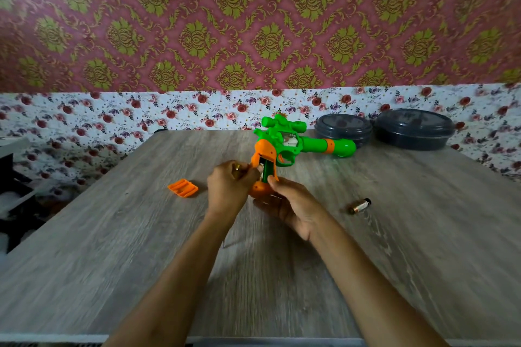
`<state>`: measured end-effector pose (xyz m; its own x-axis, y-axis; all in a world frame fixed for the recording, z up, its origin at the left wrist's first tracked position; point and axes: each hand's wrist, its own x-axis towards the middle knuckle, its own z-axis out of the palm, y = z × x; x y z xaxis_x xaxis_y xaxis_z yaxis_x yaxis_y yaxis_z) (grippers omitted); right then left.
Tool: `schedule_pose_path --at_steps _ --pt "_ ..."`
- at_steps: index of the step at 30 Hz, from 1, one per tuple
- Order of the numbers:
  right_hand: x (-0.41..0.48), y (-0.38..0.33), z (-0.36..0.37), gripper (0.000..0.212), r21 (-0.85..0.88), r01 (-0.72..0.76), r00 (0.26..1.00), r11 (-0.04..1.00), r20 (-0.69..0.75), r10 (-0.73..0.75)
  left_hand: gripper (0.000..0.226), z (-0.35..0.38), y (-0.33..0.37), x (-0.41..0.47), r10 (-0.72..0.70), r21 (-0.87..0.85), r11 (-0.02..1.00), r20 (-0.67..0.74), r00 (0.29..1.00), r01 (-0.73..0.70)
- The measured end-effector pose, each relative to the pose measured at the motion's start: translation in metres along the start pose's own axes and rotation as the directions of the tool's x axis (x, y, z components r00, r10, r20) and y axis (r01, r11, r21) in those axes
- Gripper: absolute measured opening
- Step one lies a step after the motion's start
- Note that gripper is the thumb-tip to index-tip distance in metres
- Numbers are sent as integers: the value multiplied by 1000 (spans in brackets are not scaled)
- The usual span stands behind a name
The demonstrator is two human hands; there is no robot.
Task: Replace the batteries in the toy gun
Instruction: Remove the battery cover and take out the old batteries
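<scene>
Two hands work on the toy gun (284, 141), a glossy green-and-orange plastic piece held over the wood-grain table (112, 234), barrel pointing away and to the right. The right hand (287, 205) clamps the base of the orange grip, thumb pressed along its edge. The left hand (228, 186) curls its fingers round a brass-tipped battery (237, 168) at the mouth of the open compartment (265, 170) — the loading step, by the look of it. Seating the cell will likely call for matching polarity and pressing it home. A ribbed orange cover (183, 188) lies to the left; a loose battery (360, 205) — smooth, cylindrical — rests well to the right.
</scene>
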<state>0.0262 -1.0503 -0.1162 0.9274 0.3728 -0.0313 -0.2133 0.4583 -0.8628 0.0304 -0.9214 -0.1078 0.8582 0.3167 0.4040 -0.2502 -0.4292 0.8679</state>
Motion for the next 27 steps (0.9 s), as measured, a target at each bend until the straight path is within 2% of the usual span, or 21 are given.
schedule_pose_path --at_steps 5,8,10,13,16,18,21,24,27 --pt "3 0 -7 14 1 43 999 999 -11 -43 33 -1 6 -5 -123 -15 992 110 986 125" --pt "3 4 -11 14 -171 8 1000 985 -27 -13 33 -10 7 2 -282 -249 925 59 958 288" --pt "3 6 -13 15 -279 -9 1000 960 -27 2 37 -19 7 7 -292 -350 894 19 956 280" --pt "2 9 -13 21 -362 16 1000 932 -2 -17 32 -25 12 6 -92 -391 919 -78 993 54" --pt "2 11 -12 37 -418 61 998 906 38 -50 26 -28 16 6 131 -401 899 -131 983 -174" --pt "3 12 -13 41 -409 83 996 909 70 -60 26 -30 16 5 267 -348 883 -184 946 -316" --pt "5 11 -18 46 -424 97 993 900 106 -57 22 -35 18 -5 449 -169 848 -273 851 -502" --pt "8 11 -21 44 -449 113 989 886 135 -58 21 -39 16 -15 539 -50 812 -316 781 -581" --pt "9 11 -23 41 -447 113 991 888 111 -71 22 -41 13 -18 516 -40 830 -322 794 -556"
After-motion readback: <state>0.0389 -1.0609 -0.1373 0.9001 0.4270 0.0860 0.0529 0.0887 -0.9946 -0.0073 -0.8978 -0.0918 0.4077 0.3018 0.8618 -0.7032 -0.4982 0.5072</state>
